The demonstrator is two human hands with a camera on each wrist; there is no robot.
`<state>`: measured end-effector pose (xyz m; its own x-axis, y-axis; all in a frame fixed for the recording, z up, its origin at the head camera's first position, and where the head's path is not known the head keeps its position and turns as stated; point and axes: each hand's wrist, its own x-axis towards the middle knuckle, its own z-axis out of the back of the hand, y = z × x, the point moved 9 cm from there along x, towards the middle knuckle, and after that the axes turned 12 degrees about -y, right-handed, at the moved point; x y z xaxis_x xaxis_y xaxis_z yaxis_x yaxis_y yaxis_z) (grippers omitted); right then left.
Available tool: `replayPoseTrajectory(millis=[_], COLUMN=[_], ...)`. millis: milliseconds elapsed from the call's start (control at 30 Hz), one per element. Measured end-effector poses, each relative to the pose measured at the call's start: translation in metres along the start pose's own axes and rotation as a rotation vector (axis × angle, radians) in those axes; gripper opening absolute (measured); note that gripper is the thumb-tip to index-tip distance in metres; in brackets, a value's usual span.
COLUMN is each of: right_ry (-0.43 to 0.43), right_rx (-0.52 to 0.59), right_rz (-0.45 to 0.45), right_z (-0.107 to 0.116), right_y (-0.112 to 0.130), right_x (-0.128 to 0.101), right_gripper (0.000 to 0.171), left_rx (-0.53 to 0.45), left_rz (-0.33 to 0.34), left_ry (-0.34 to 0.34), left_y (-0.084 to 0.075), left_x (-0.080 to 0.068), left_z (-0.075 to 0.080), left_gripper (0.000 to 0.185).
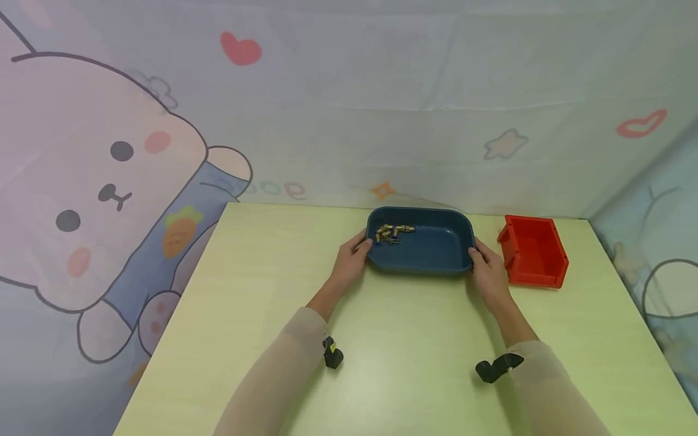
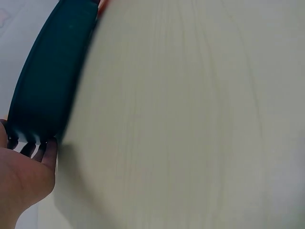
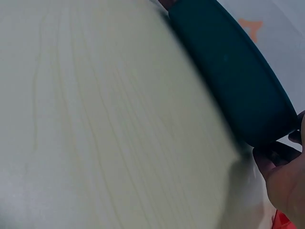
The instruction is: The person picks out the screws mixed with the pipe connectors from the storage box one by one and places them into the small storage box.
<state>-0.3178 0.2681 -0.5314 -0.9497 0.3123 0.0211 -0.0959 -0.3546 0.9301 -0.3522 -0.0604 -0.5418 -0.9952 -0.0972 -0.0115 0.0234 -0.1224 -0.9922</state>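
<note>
Both hands hold a dark blue plastic tray by its short ends, toward the back of the table. At the left end my left hand has its thumb at the rim and its fingers against the outer wall, as the left wrist view also shows. My right hand grips the opposite end the same way, its thumb over the rim. Inside the tray, at its left side, lies a small heap of brass-coloured metal fittings, some with blue parts. In the right wrist view the tray's outer side faces the camera.
A red open-fronted plastic bin stands on the table just right of my right hand. The pale wood-grain table ends at the back against a printed cloth. More cloth hangs at the right side.
</note>
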Motion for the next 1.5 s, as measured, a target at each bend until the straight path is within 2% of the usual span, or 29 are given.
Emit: replayPoseTrajectory(millis=[367,600,833,1167,1367,1500], right_ry=[0.000,-0.010,-0.026,-0.036,-0.048,-0.057], right_rx=[-0.008,-0.117,-0.158,-0.139,-0.134,-0.114], right_rz=[0.036,0.082,0.058,0.058,0.057,0.070], right_z=[0.001,0.001,0.000,0.002,0.004,0.002], right_y=[-0.006,-0.009,-0.014,-0.014,-0.014,-0.011], right_x=[0.007,0.010,0.010,0.009,0.008,0.007], right_gripper=[0.055,0.058,0.058,0.059,0.060,0.058], left_rx=[0.025,0.031,0.019,-0.026,0.021,0.052], left_rz=[0.040,-0.015,-0.056,-0.076,-0.106,-0.118], left_ry=[-0.011,0.022,0.031,0.023,-0.030,-0.042], left_y=[0.003,0.003,0.006,0.007,0.005,0.005], left_x=[0.003,0.006,0.009,0.010,0.009,0.009], left_z=[-0.005,-0.007,-0.004,-0.007,-0.007,-0.007], left_gripper=[0.051,0.052,0.054,0.051,0.049,0.050])
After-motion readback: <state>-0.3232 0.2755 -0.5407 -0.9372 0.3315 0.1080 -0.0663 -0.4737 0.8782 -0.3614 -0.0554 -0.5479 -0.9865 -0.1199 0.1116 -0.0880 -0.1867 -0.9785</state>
